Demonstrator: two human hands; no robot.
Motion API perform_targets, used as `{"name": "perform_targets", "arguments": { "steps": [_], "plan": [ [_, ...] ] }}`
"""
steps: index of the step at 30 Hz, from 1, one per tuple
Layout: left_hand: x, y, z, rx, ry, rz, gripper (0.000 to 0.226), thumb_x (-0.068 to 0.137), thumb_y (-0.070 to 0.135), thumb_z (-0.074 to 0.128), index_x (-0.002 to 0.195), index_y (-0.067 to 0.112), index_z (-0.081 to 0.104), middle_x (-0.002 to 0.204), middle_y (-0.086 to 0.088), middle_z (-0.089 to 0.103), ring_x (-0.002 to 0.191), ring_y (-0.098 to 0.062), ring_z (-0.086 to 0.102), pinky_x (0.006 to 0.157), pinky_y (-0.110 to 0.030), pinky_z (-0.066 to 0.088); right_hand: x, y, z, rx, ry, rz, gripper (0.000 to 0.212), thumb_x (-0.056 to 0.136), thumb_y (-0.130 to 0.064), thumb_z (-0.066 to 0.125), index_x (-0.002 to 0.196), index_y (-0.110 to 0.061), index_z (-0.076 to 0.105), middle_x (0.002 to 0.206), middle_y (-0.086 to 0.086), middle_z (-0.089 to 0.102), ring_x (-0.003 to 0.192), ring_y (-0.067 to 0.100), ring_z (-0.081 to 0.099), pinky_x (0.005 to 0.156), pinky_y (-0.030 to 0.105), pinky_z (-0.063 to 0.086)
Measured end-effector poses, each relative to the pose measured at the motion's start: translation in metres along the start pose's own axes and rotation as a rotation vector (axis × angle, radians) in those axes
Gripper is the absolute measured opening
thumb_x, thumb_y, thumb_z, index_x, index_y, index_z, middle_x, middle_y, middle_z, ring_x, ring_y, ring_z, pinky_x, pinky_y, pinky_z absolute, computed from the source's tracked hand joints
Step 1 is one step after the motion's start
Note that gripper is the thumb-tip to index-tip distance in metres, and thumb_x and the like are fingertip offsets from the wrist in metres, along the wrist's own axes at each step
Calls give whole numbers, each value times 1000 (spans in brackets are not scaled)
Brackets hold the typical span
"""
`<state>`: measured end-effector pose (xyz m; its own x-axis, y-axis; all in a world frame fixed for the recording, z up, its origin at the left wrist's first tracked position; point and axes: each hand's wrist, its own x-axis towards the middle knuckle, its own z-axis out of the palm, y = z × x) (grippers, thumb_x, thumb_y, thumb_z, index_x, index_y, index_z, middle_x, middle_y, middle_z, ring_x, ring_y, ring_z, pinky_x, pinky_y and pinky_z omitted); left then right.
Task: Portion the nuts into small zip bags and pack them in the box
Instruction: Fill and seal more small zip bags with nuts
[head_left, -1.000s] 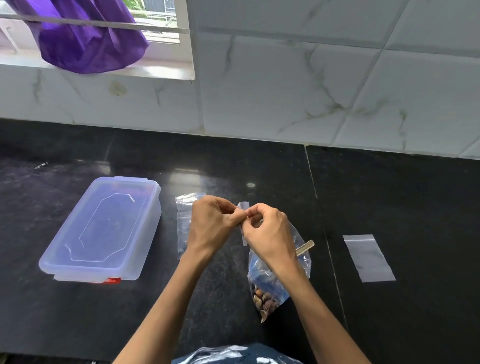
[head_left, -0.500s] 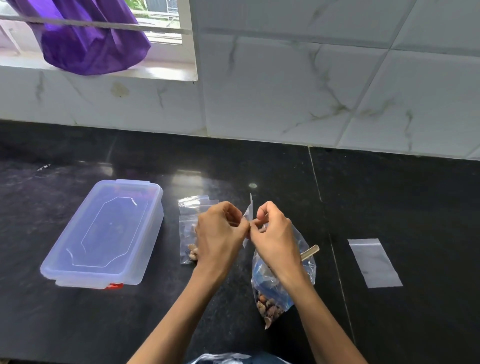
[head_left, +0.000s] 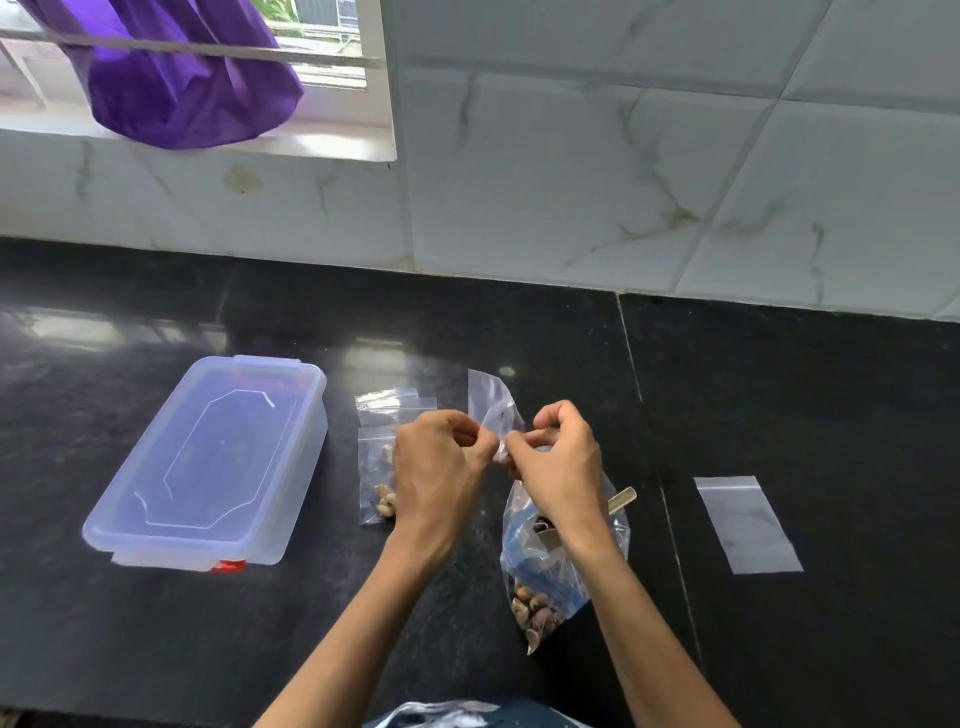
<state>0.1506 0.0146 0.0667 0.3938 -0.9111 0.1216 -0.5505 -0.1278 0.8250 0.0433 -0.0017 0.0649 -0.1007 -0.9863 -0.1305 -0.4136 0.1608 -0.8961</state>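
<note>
At the centre of the frame both hands pinch one small zip bag (head_left: 491, 408), raised off the black counter (head_left: 779, 389). The left hand (head_left: 436, 467) has its fingers curled with thumb and fingertips closed on the bag's lower edge; the right hand (head_left: 558, 467) pinches the same edge from the other side, so the two sets of fingertips nearly meet. The bag's free end sticks up above the hands.

Left of centre lies the closed clear box (head_left: 208, 462), with filled bags (head_left: 376, 467) just beside its right side, partly hidden by the left hand; nuts (head_left: 385, 503) show in their lower end. Below the right hand stands the big nut bag (head_left: 545, 582), with a handle (head_left: 622, 500) poking out of its top. An empty bag (head_left: 748, 525) lies flat at right, well apart. Purple cloth (head_left: 182, 78) hangs at upper left.
</note>
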Motion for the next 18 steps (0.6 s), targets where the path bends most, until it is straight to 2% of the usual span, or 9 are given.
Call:
{"name": "perform_targets", "arguments": {
  "steps": [2, 4, 6, 7, 9, 12, 14, 16, 18],
  "plan": [
    [0, 4, -3, 66, 47, 9, 9, 72, 19, 72, 66, 14, 75, 61, 1, 70, 54, -7, 62, 54, -27, 53, -1, -3, -2, -92, 53, -66, 27, 79, -14, 67, 66, -21, 44, 68, 4, 67, 69, 21, 69, 66, 42, 57],
    [0, 8, -5, 143, 43, 11, 12, 70, 19, 73, 59, 13, 71, 54, 2, 63, 50, -7, 56, 48, -20, 42, -2, -5, -3, -180, 66, -129, 31, 79, -11, 65, 58, -18, 44, 59, 0, 61, 59, 14, 63, 56, 28, 53],
    [1, 11, -7, 198, 21, 14, 18, 69, 21, 75, 56, 12, 67, 49, 4, 55, 46, -5, 49, 44, -13, 28, -7, -8, -4, -240, 80, -184, 37, 79, -6, 63, 52, -19, 43, 52, -6, 52, 49, 7, 50, 45, 12, 38],
    [2, 10, -7, 209, 8, 16, 20, 69, 23, 76, 55, 12, 66, 49, 3, 55, 46, -6, 48, 43, -14, 27, -8, -9, -4, -252, 80, -204, 38, 79, -3, 63, 51, -20, 44, 51, -7, 51, 48, 7, 50, 45, 11, 38],
    [4, 7, -7, 197, -36, 19, 19, 67, 28, 77, 63, 12, 67, 54, 2, 58, 52, -11, 55, 46, -20, 36, -10, -10, -4, -252, 59, -225, 36, 77, 2, 63, 53, -22, 52, 54, -9, 56, 53, 5, 58, 51, 11, 44],
    [5, -1, -7, 179, -111, 87, 34, 69, 37, 75, 94, 17, 65, 70, 4, 63, 68, -15, 61, 61, -27, 49, -10, -13, -7, -223, 10, -228, 21, 80, 0, 66, 73, -19, 70, 71, -5, 68, 66, 3, 64, 59, 6, 48],
    [7, -9, -10, 133, -210, 225, 59, 67, 47, 69, 118, 21, 56, 97, 1, 61, 87, -12, 57, 75, -24, 49, -9, -16, -12, -209, -24, -220, 20, 81, -2, 66, 93, -15, 74, 88, -3, 72, 76, 3, 66, 69, 13, 54],
    [10, -16, -12, 54, -335, 369, 81, 63, 55, 60, 137, 27, 41, 131, 2, 46, 117, -11, 44, 97, -24, 40, -9, -19, -17, -197, -79, -193, 25, 80, -4, 67, 102, -15, 73, 96, -4, 72, 76, 0, 63, 70, 13, 53],
    [11, -24, -10, -15, -399, 476, 90, 62, 54, 63, 143, 33, 29, 148, 14, 27, 139, -10, 23, 113, -36, 25, -10, -24, -22, -193, -132, -184, 27, 81, -6, 68, 106, -15, 72, 99, -6, 71, 74, -5, 58, 69, 10, 49]
  ]
}}
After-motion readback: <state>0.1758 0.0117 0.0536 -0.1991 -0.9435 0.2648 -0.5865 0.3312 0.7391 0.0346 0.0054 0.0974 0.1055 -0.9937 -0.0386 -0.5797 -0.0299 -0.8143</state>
